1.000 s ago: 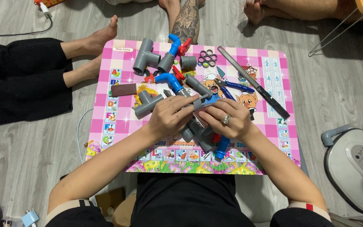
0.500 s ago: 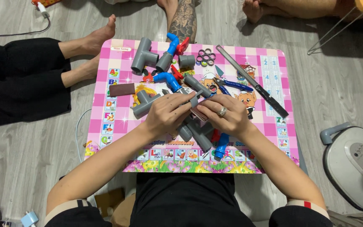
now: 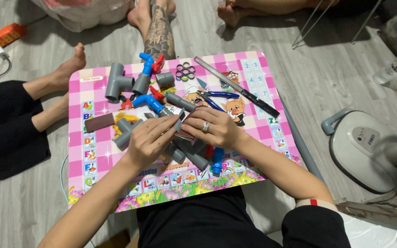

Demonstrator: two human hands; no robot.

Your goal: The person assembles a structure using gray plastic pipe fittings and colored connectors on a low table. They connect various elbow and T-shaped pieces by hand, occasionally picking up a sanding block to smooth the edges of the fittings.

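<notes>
While both hands meet over the pink counter, a small grey pipe piece sits pinched between them.

I see the left hand closed, fingertips gripping the grey piece from below, and the right hand, ring on one finger, curled shut over its other side, so the piece is braced from both sides just above the pile. Under both palms lie more grey pipe sections; a blue elbow lies just beyond the left hand's fingertips, blue-handled pliers just past the right knuckles, a grey tee fitting farther out left, a long metal ruler farther right.
</notes>
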